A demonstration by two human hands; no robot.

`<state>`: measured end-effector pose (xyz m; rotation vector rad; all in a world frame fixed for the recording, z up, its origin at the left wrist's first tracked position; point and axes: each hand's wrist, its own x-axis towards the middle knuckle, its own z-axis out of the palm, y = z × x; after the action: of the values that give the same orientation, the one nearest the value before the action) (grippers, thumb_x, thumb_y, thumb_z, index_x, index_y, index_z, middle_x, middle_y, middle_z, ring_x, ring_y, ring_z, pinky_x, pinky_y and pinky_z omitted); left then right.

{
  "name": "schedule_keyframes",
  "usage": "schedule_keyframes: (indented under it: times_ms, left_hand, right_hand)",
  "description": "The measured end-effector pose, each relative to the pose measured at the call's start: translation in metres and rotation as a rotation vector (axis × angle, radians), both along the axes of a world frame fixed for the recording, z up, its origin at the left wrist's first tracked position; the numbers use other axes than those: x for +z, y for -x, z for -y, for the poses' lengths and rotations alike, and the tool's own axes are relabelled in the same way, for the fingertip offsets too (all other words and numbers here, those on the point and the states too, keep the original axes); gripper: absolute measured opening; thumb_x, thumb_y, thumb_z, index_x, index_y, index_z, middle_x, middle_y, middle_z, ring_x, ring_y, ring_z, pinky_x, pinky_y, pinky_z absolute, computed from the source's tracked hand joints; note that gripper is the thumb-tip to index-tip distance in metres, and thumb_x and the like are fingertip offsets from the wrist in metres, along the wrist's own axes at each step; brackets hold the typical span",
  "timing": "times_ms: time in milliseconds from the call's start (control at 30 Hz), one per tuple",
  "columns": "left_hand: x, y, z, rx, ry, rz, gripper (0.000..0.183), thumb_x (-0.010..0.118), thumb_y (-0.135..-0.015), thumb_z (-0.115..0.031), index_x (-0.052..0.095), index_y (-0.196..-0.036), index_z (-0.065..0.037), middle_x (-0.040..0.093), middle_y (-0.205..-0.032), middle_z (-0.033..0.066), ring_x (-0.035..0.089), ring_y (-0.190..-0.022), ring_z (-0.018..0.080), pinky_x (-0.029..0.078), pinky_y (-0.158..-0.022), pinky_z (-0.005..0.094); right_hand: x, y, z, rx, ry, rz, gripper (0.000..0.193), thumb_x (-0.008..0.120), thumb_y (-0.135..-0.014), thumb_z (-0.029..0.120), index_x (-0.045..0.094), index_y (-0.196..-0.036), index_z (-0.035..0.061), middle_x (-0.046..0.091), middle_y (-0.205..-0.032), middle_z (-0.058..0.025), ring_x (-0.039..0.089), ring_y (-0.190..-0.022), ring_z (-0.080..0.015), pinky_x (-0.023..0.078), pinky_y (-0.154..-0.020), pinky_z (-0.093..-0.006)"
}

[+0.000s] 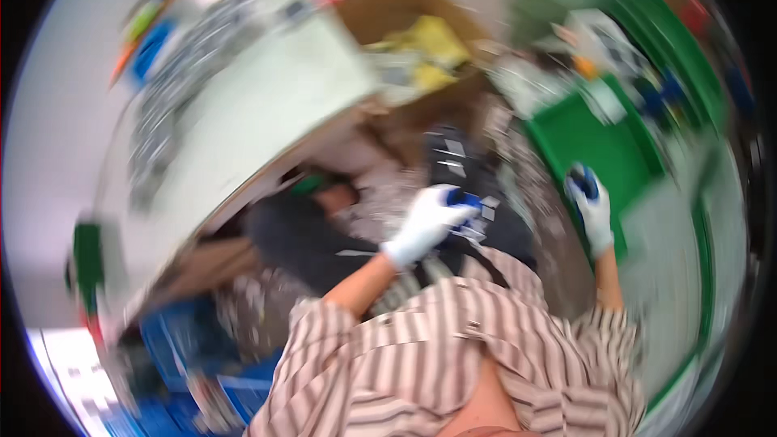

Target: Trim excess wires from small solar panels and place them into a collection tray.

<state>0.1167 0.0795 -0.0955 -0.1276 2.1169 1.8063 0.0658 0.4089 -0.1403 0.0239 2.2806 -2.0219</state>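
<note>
My left hand [433,218], in a white glove with blue on the fingers, is over my lap. Its fingers are curled together, and small pale pieces [479,226] show beside the fingertips; what it grips is too blurred to name. Off to the right, my right hand [592,206] wears the same kind of glove. It is at the near left edge of a green tray [611,146], fingers bent inward, and whatever they hold is hidden. My dark trousers [303,235] carry several small light scraps.
A white table [267,105] on the left bears a heap of grey plastic-wrapped items [190,81]. Beyond it stands a cardboard box [388,4] with yellow and white contents. Blue crates [182,340] are at lower left. Clear plastic scraps [376,202] litter the floor.
</note>
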Motion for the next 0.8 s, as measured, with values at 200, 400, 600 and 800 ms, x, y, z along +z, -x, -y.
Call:
schedule_keyframes:
  times_ms: [200, 400, 600, 800]
  left_hand:
    - [0.024, -0.009, 0.008, -0.014, 0.287, -0.342, 0.033, 0.072, -0.071, -0.027, 0.063, -0.085, 0.002, 0.064, -0.076, 0.018, 0.064, -0.07, 0.029, 0.05, -0.068, 0.0365]
    - [0.092, -0.04, 0.139, 0.213, 0.62, -0.601, 0.042, 0.071, -0.073, -0.027, 0.062, -0.108, -0.005, 0.065, -0.093, 0.0154, 0.064, -0.077, 0.03, 0.051, -0.071, 0.0368]
    - [0.121, -0.065, 0.367, 1.138, 1.145, -0.572, 0.033, 0.061, -0.078, -0.01, 0.063, -0.111, -0.003, 0.064, -0.106, 0.0142, 0.063, -0.094, 0.0261, 0.048, -0.085, 0.0313]
    - [0.101, -0.059, 0.479, 1.172, 1.352, -0.246, 0.044, 0.064, -0.074, -0.024, 0.061, -0.115, -0.01, 0.061, -0.111, 0.0112, 0.056, -0.104, 0.0294, 0.046, -0.09, 0.0392]
  right_hand:
    - [0.041, 0.013, 0.185, 0.817, 0.406, 0.112, 0.05, 0.065, -0.084, 0.029, 0.055, -0.121, -0.0032, 0.056, -0.123, -0.0148, 0.054, -0.112, -0.0222, 0.037, -0.102, -0.0345]
    - [0.069, 0.036, 0.235, 0.653, 0.512, 0.04, 0.015, 0.052, -0.093, 0.01, 0.06, -0.089, -0.0021, 0.064, -0.1, -0.0174, 0.062, -0.093, -0.0251, 0.051, -0.083, -0.0377]
    - [0.146, 0.087, 0.307, 0.775, 0.447, 0.176, 0.02, 0.056, -0.091, 0.019, 0.055, -0.103, 0.0035, 0.06, -0.1, -0.0124, 0.056, -0.065, -0.0141, 0.051, -0.061, -0.03]
    - [0.187, 0.126, 0.461, 1.157, 0.313, 0.377, 0.028, 0.06, -0.088, 0.017, 0.055, -0.112, 0.0037, 0.062, -0.097, -0.0089, 0.061, -0.064, -0.0161, 0.05, -0.053, -0.0278]
